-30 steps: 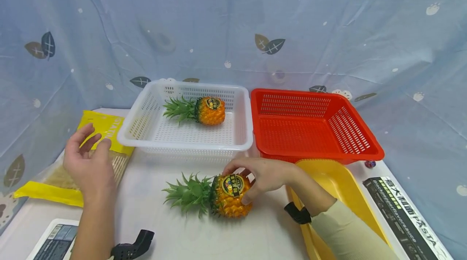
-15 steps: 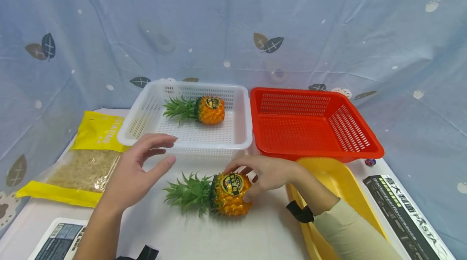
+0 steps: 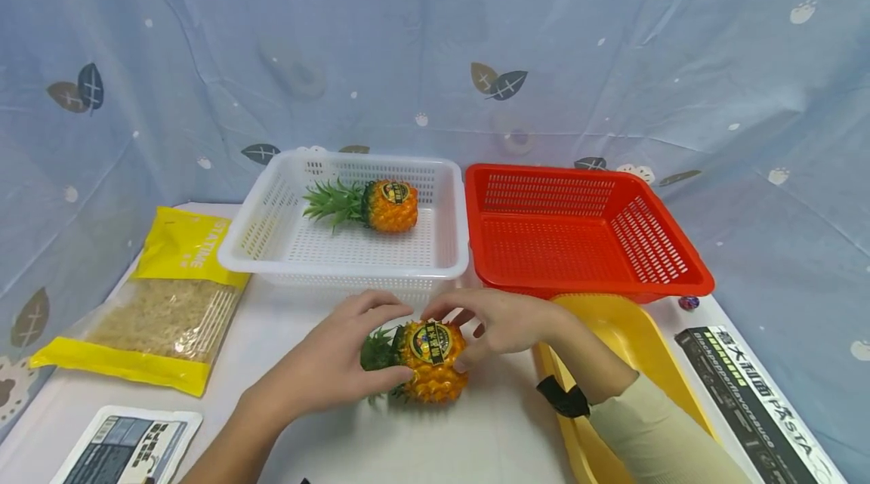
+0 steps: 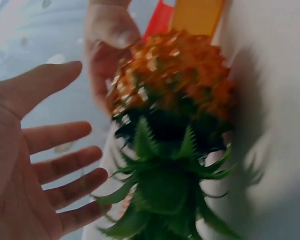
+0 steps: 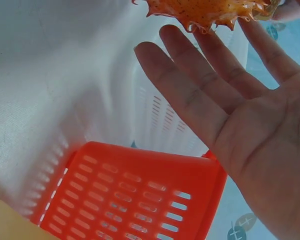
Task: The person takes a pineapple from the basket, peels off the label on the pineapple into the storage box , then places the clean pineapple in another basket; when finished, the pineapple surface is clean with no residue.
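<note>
A small orange pineapple (image 3: 430,378) with a black and gold label lies on the white table, its green crown (image 4: 165,190) pointing left. My right hand (image 3: 510,323) holds its base end, thumb on the near side and fingers on the far side. In the right wrist view those fingers (image 5: 200,97) reach up to the spiky skin. Over the crown hovers my left hand (image 3: 333,363), fingers parted and hiding most of the leaves in the head view. The left wrist view shows its palm (image 4: 15,185) beside the fruit, with a gap to the orange body.
Behind stand a white basket (image 3: 347,270) with another pineapple (image 3: 393,208) in it and a red basket (image 3: 564,289). A yellow tray (image 3: 612,325) and a black pasta box (image 3: 741,408) lie right. A pasta bag (image 3: 156,318) and white packet (image 3: 129,446) lie left.
My left hand has moved right from above the pasta bag, past the white basket's front, to the pineapple's crown. The right hand and the pineapple have stayed in place.
</note>
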Tool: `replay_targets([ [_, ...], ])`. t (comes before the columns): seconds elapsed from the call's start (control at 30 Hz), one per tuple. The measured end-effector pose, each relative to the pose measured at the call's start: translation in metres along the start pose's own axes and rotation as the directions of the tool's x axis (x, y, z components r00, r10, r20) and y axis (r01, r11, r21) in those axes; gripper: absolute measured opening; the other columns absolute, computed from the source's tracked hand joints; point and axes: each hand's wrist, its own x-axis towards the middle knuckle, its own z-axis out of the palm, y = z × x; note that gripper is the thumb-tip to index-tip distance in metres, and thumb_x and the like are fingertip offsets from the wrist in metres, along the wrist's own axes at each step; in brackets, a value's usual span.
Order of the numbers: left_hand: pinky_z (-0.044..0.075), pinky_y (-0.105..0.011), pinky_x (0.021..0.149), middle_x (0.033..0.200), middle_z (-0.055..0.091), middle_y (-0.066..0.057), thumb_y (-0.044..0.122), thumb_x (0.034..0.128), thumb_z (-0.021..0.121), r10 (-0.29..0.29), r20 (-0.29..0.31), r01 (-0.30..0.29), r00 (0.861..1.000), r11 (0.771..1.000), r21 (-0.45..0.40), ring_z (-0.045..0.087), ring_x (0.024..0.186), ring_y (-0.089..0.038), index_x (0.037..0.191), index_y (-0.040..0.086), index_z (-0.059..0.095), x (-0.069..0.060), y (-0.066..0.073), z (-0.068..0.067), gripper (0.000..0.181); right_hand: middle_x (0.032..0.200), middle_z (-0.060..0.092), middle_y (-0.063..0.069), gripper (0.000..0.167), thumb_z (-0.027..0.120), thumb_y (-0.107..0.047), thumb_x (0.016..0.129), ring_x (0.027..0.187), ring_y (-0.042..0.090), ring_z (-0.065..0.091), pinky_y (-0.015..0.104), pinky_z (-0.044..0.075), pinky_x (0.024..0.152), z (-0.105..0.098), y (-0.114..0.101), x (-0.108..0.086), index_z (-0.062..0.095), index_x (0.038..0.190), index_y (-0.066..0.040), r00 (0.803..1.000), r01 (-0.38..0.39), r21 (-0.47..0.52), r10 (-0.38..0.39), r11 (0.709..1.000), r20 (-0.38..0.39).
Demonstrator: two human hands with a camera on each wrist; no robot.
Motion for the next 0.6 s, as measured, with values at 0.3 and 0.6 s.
replay_targets([
  [0.3,0.052,-0.047,0.107,0.134,0.058,0.002,0.042,0.0784,0.089,-0.016,0.037,0.012,0.999,0.995,0.096,0.056,0.126,-0.02,0.139,0.014,0.064,0.005,0.001,0.012,0.072,0.131,0.064,-0.002,0.044,0.074,-0.03,0.094,0.118,0.02,0.065,0.037,0.058,0.097,0.002,-0.003,-0.002,0.062,0.135,-0.02,0.995,0.008,0.022,-0.006,1.0,-0.104],
  [0.6,0.056,-0.042,0.099,0.119,0.062,0.007,0.039,0.0788,0.089,-0.02,0.041,0.015,0.999,0.992,0.124,0.059,0.11,-0.013,0.129,0.016,0.069,0.006,0.001,0.015,0.059,0.119,0.069,-0.004,0.023,0.07,-0.028,0.097,0.108,0.017,0.069,0.026,0.059,0.09,0.007,-0.007,0.003,0.07,0.119,-0.019,0.98,0.01,-0.007,-0.011,1.0,-0.199],
])
